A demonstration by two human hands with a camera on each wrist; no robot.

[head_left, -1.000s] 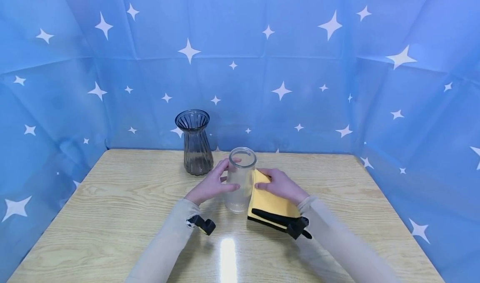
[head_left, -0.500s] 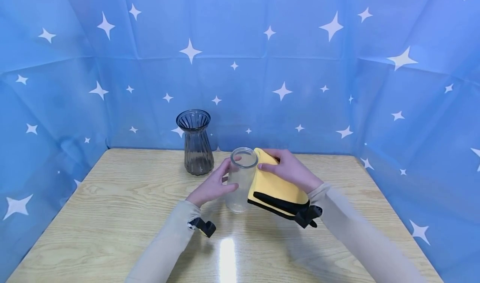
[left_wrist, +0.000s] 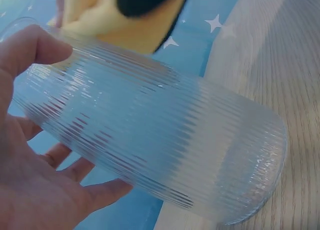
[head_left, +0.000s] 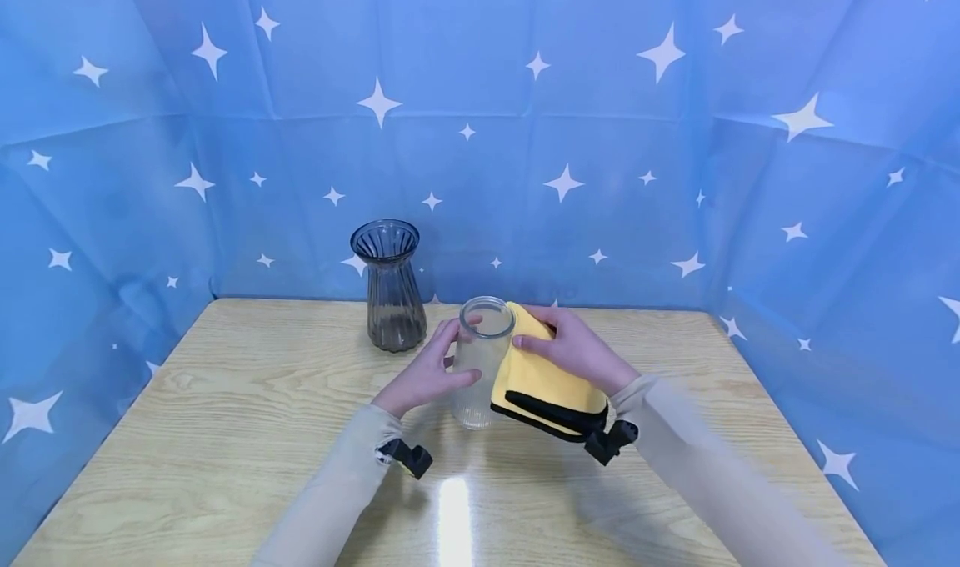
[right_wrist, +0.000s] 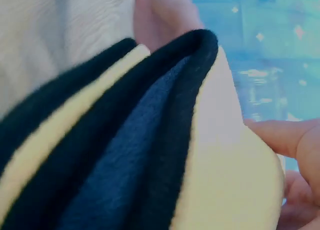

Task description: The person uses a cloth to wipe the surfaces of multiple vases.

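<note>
A clear ribbed glass vase (head_left: 474, 400) stands upright on the wooden table in the head view. My left hand (head_left: 422, 377) grips its left side, with the thumb in front and the other fingers behind. The left wrist view shows the ribbed wall (left_wrist: 165, 130) between the thumb and fingers. Pinched in my right hand (head_left: 581, 346) is a folded yellow cloth (head_left: 551, 377) with black edging, held against the vase's right side near the rim. In the right wrist view the cloth's folds (right_wrist: 230, 180) cover much of the picture and hide part of the vase.
A smoky grey fluted vase (head_left: 394, 304) with a flared mouth stands behind and left of the clear one. The light wooden table (head_left: 225, 434) ends at a blue curtain (head_left: 465, 167) with white stars, which encloses the back and both sides.
My right hand has moved the cloth up along the clear vase's side from low near the table, then slightly back down. The left hand and both vases have stayed in place.
</note>
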